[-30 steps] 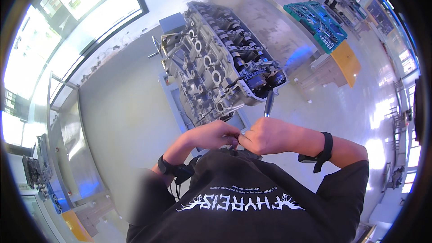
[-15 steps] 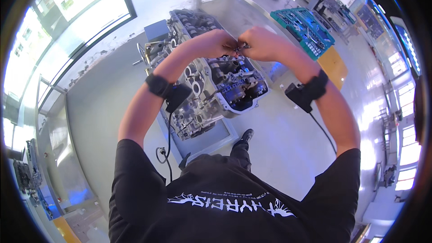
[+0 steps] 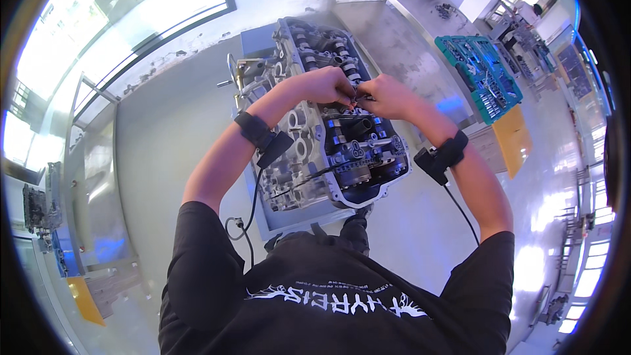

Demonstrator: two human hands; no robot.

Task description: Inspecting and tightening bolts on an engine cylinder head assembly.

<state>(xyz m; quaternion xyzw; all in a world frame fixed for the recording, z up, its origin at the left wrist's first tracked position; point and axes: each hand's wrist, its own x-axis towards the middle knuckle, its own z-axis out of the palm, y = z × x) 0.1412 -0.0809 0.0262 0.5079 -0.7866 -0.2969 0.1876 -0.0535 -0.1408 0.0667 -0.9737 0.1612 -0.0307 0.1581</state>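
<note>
A metal engine with an uncovered top lies in front of me, and camshafts with round lobes show along it. My left hand is over the middle of the engine, its fingers closed in a pinch. Close beside it, my right hand pinches too, and the fingertips of both hands almost meet. Something small and dark shows between them, with a reddish spot beneath; its kind is too small to tell. Near me, at the engine's open end, a toothed chain wheel is visible.
Under the engine is a blue-grey stand. A green tool case with sockets and wrenches lies open at the right, beside a yellow board. A metal bench runs behind. Cables hang from the black bands on my forearms. Another person is far off.
My view has shifted, so the engine and tool case appear farther right and lower. Both hands have come down closer over the engine's top, their fingertips still together.
</note>
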